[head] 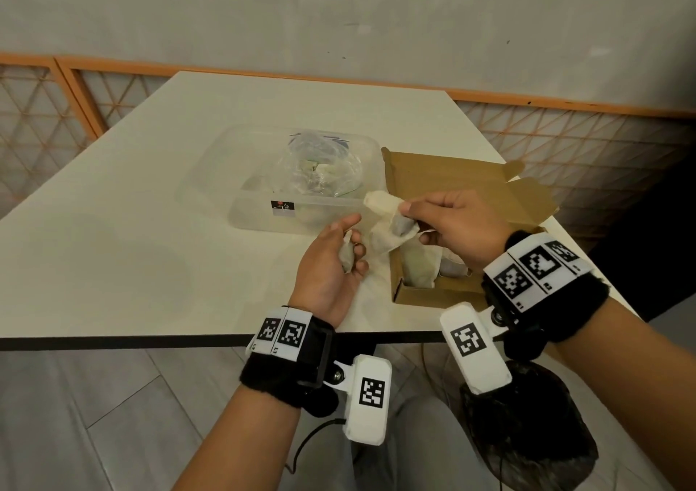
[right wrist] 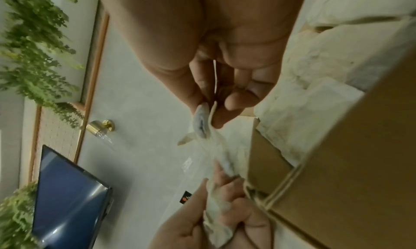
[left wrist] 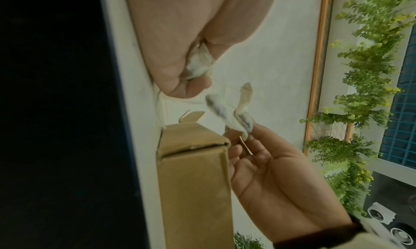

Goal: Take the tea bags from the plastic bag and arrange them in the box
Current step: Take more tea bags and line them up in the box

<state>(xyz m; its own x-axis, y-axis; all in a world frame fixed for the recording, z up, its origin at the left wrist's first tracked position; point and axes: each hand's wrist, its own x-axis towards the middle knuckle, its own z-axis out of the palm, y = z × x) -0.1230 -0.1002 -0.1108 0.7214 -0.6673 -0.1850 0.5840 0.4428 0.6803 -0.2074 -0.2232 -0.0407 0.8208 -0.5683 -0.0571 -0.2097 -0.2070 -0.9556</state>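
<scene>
Right fingers (head: pixel 408 210) pinch a cluster of tea bags (head: pixel 391 223) just above the box (head: pixel 422 294) left edge, likely separating them; one bag's long axis points away-left. Left hand (head: pixel 331 260) curls round another bag (head: pixel 346 255), left of box. Plastic bag (head: pixel 320 170) behind.

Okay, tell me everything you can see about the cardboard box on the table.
The cardboard box is plain brown corrugated card, shallow and rectangular, lying flat near the table's front right edge, beside a clear plastic tub. Its lid is folded open and back, tuck flaps showing. Several pale tea bags already lie inside. The right hand hovers above it, pinching more tea bags; the left hand, gripping one, sits just left of it. Neither hand visibly touches the box.
</scene>
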